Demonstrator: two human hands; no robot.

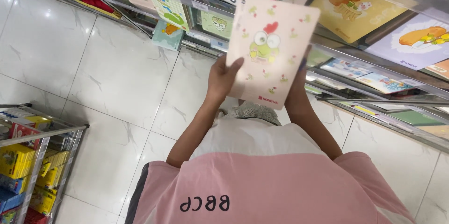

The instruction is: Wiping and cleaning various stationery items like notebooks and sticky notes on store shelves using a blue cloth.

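Both of my hands hold a flat pale pink notebook (271, 46) in front of me. Its cover shows a green frog cartoon with a red heart and small flowers. My left hand (222, 77) grips its lower left edge, thumb on the cover. My right hand (298, 86) holds the lower right edge from behind, so the notebook hides most of it and only fingertips show at the rim. The notebook is tilted, just in front of a metal display shelf (374, 48).
The sloped shelves carry more cartoon notebooks: a yellow one (358, 11), a lilac one (414, 41), green ones (170, 9). A wire rack (44, 135) with yellow and blue boxes stands at lower left. The floor is white marble tile (112, 74).
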